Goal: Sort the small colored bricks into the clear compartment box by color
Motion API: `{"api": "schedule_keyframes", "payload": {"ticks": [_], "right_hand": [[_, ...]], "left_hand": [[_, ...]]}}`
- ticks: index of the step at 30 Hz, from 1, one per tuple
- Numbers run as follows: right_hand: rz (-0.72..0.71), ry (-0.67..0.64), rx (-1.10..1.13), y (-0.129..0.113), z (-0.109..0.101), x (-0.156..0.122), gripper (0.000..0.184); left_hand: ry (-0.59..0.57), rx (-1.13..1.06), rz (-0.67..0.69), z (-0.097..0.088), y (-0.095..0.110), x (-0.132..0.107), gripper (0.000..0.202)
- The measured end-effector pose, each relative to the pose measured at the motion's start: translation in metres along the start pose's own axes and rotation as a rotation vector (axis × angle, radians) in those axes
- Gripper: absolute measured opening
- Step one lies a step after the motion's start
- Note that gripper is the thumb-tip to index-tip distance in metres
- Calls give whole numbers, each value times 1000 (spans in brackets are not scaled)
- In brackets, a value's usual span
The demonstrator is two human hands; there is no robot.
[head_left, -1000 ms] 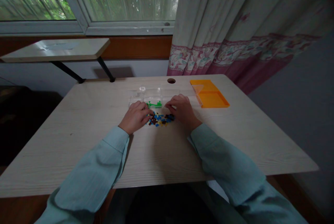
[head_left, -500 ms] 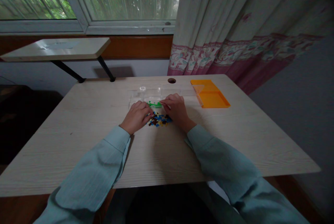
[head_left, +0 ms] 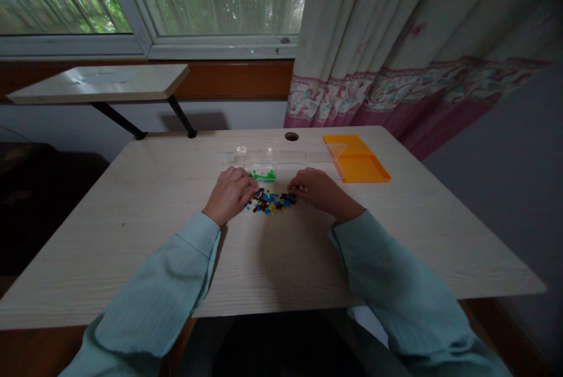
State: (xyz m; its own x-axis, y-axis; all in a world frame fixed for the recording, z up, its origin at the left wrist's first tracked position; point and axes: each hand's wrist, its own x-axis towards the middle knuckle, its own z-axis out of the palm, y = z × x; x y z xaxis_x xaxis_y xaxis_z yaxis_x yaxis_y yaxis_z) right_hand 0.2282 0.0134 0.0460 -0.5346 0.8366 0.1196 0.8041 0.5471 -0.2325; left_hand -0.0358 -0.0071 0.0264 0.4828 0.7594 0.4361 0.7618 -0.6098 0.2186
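Observation:
A small pile of tiny coloured pieces (head_left: 270, 201), blue, dark red and yellow, lies on the pale wooden table (head_left: 153, 213). My left hand (head_left: 229, 194) rests at the pile's left edge with fingers curled onto the pieces. My right hand (head_left: 315, 189) sits at the pile's right edge, fingertips pinched at the pieces. Just behind the pile stands a clear compartment box (head_left: 272, 161), and one compartment holds green pieces (head_left: 263, 175). What either hand pinches is too small to make out.
An orange lid or tray (head_left: 357, 160) lies at the back right of the table, next to a round cable hole (head_left: 291, 136). A second small table (head_left: 101, 81) stands behind under the window. A curtain (head_left: 396, 48) hangs at the right.
My right hand went forward to the compartment with green pieces, then came back to the right edge of the pile. My left hand stayed at the pile's left edge.

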Motion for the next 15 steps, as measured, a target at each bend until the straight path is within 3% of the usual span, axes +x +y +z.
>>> {"api": "schedule_keyframes", "payload": {"ticks": [7, 15], "right_hand": [[-102, -34, 64, -9, 0, 0, 16], [-207, 159, 59, -25, 21, 6, 18]], "left_hand": [[-29, 11, 21, 4, 4, 0, 21], [1, -5, 51, 7, 11, 0, 19]]}}
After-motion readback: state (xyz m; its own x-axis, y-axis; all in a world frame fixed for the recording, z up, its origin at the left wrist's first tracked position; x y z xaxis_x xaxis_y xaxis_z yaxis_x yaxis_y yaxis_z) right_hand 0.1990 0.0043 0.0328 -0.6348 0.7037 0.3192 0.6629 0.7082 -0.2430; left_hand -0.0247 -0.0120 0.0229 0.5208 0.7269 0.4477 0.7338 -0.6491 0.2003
